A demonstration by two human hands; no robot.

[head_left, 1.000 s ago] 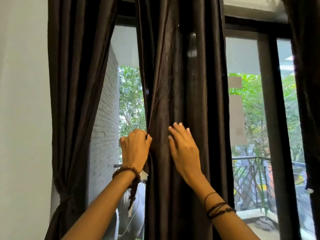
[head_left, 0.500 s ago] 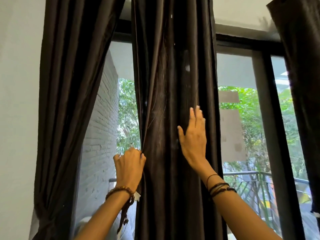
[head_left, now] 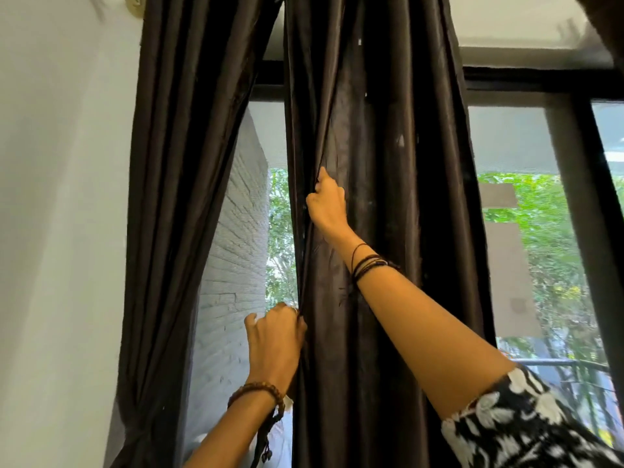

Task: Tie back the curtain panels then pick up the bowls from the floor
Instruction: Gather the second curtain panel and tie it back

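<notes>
Left hand (head_left: pixel 275 337), nearest and lower: fingers curled shut around the leading edge of the middle curtain panel (head_left: pixel 388 231). Right hand (head_left: pixel 327 204), higher on the same edge: fingers pinching a fold. Far-left panel (head_left: pixel 175 197) hangs already gathered low against the wall. Bowls not in view. Risk: slick fabric may slip the pinch and folds respread; a hard downward tug may strain the top fixing.

right hand (head_left: pixel 327 206): moved up and left | flat before, now gripping middle curtain panel's (head_left: pixel 381 231) left edge
</notes>
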